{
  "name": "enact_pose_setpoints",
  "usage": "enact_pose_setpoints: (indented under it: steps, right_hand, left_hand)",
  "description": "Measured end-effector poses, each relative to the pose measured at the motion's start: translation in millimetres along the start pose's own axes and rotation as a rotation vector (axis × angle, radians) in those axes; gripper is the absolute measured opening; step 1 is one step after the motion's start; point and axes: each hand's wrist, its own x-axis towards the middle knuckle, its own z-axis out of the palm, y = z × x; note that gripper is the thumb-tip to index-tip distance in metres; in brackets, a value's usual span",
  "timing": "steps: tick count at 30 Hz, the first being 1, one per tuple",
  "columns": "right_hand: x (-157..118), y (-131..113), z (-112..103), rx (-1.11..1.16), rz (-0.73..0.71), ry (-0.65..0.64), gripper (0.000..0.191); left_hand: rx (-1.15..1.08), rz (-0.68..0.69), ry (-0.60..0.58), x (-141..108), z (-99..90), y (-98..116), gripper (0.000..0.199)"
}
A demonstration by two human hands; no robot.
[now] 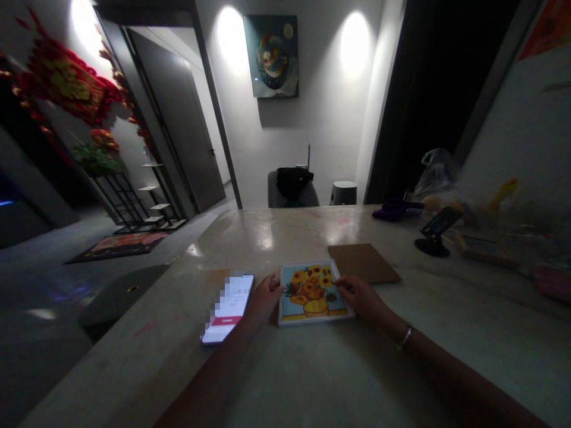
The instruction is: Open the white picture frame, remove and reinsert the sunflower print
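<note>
A white-framed picture of sunflowers in a vase (311, 291) is in front of me, low over the marble-look table (307, 374). My left hand (266, 296) grips its left edge with curled fingers. On the opposite edge, my right hand (357, 295) pinches the frame; a bracelet circles that wrist. Left of the picture lies a phone (229, 309) with a lit screen, close beside my left forearm. A flat brown board (366, 263) rests just behind and to the right of the picture.
On the right stands a phone holder (435, 235) with a dark device. Farther back are a purple item (397, 209) and a clear plastic bag (439, 172). A chair (292, 193) with black cloth is past the far edge; a stool (125, 297) stands left.
</note>
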Motion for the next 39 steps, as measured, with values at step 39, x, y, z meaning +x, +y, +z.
enact_pose_setpoints:
  steps: [39]
  right_hand:
    - [-2, 9, 6, -0.172, -0.262, -0.004, 0.016]
  left_hand:
    - [-0.650, -0.215, -0.380, -21, 9.4, 17, 0.038]
